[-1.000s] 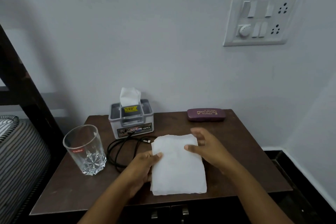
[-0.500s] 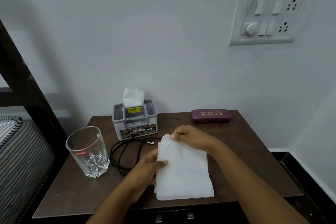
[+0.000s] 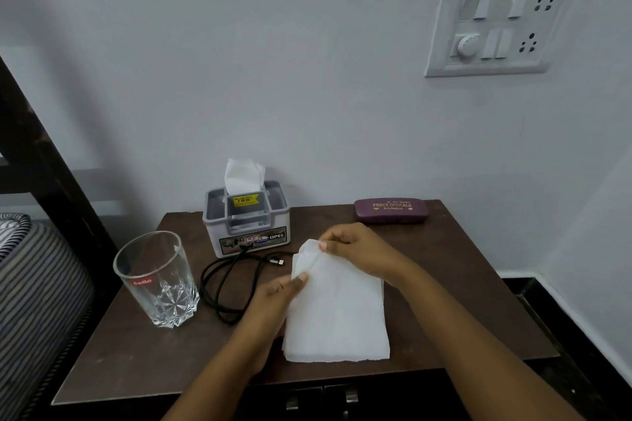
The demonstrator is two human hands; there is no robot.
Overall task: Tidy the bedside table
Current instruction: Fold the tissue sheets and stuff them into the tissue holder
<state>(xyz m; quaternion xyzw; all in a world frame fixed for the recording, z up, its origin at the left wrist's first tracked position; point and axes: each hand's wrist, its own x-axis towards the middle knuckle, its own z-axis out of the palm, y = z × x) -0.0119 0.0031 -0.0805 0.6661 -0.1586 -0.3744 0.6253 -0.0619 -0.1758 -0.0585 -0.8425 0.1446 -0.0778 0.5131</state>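
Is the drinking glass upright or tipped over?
Upright. The glass stands on its base on the bedside table, rim facing up, left of the cable. It looks empty.

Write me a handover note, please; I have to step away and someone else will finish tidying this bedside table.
Left hand pinches the left edge of the white tissue; right hand pinches its far-left corner, lifted slightly.
The tissue otherwise lies flat at the front of the bedside table.
Glass stands front left; black cable lies loosely looped before the tissue box; spectacle case sits at the back.
Done: nothing visibly put away.
Left: finish with the tissue, coil the cable, arrange the rest.
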